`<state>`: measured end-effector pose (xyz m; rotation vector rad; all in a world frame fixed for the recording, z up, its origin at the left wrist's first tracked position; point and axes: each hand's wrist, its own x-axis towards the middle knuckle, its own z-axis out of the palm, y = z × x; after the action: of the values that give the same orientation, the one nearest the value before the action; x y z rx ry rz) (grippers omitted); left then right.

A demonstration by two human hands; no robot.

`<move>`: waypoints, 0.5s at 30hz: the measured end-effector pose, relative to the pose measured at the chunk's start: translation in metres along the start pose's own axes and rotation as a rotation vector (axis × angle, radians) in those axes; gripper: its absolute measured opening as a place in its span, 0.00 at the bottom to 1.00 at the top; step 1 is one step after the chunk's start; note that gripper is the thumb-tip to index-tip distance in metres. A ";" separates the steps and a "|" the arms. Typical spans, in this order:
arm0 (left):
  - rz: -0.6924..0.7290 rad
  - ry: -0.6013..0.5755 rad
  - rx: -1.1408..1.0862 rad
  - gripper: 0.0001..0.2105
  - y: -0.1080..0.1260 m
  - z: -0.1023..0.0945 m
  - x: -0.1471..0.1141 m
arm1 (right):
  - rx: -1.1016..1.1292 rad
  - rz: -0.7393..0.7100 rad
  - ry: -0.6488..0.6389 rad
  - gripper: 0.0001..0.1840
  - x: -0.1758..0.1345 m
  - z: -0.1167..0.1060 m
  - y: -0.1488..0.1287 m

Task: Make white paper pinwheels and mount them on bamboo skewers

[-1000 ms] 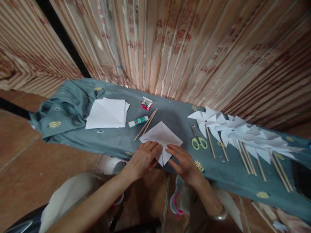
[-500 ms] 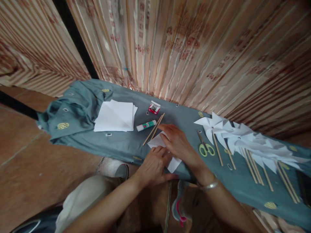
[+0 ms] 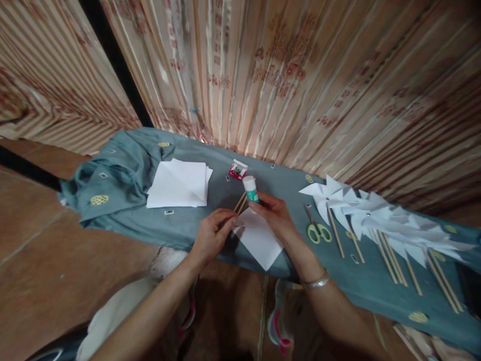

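Lying nearest on the cloth-covered surface (image 3: 188,228), the white sheet (image 3: 263,243) has one corner at the front edge, its far side partly behind fingers. Left hand (image 3: 216,230): fingertips together at the sheet's left corner; pinching paper or just resting, can't tell. Right hand (image 3: 272,213): grip clamped on the glue stick (image 3: 249,186), held tilted with its white end pointing away, by the sheet's far corner. Main change: half a second ago the glue stick lay beside the sticks and both hands were on the paper; now it's in hand, and more of the sheet shows. Reads as a shift from pressing the fold to gluing, my judgement; no glue visible. Can't make out if the cap is on; lower end is lost in the fingers. Scissors (image 3: 318,232) lie right of the sheet, handles nearer, blades dim. Thin wooden sticks (image 3: 240,201) just past the left hand, near ends covered by it, far ends partly behind the glue stick. Dark object (image 3: 471,288) at right, cut off by the frame, unidentifiable. Paper pinwheels (image 3: 370,215) overlap in a row to the right, too tangled to count. Paper stack (image 3: 178,183) off left. Small red box (image 3: 238,170) beyond the glue stick, lid up, small dark contents too tiny to name. Curtain (image 3: 244,85) behind everything.
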<state>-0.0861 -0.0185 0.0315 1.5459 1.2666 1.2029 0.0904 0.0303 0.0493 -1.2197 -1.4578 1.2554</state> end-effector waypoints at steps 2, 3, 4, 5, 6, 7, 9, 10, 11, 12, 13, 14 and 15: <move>-0.204 0.043 -0.259 0.11 0.003 0.004 0.002 | 0.443 0.169 -0.015 0.16 -0.019 -0.002 0.005; -0.286 0.041 -0.381 0.13 0.004 0.007 0.002 | 0.598 0.234 -0.021 0.17 -0.028 -0.001 0.007; -0.346 0.023 -0.490 0.15 0.006 0.012 0.002 | 0.707 0.287 -0.031 0.17 -0.035 0.001 0.009; -0.386 -0.003 -0.581 0.16 0.009 0.016 0.002 | 0.779 0.327 -0.047 0.17 -0.041 0.002 0.009; -0.407 -0.025 -0.656 0.17 0.011 0.021 0.002 | 0.822 0.354 -0.064 0.17 -0.046 0.003 0.010; -0.419 -0.039 -0.716 0.17 0.013 0.026 0.002 | 0.844 0.373 -0.085 0.16 -0.050 0.003 0.009; -0.436 -0.037 -0.794 0.17 0.016 0.034 0.004 | 0.859 0.400 -0.125 0.15 -0.055 0.000 0.008; -0.444 -0.030 -0.816 0.17 0.017 0.038 0.005 | 0.862 0.413 -0.143 0.15 -0.058 -0.002 0.007; -0.451 -0.028 -0.832 0.18 0.019 0.042 0.006 | 0.864 0.426 -0.156 0.15 -0.060 -0.004 0.007; -0.456 -0.032 -0.843 0.18 0.020 0.045 0.007 | 0.865 0.434 -0.163 0.15 -0.061 -0.007 0.006; -0.460 -0.039 -0.850 0.18 0.021 0.049 0.007 | 0.865 0.432 -0.163 0.15 -0.063 -0.010 0.006; -0.463 -0.049 -0.858 0.18 0.022 0.052 0.008 | 0.864 0.421 -0.157 0.15 -0.064 -0.013 0.005; -0.468 -0.060 -0.863 0.18 0.023 0.055 0.008 | 0.862 0.406 -0.146 0.16 -0.066 -0.016 0.005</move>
<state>-0.0270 -0.0155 0.0414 0.6084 0.8161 1.1468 0.1183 -0.0313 0.0467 -0.8361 -0.6029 1.9927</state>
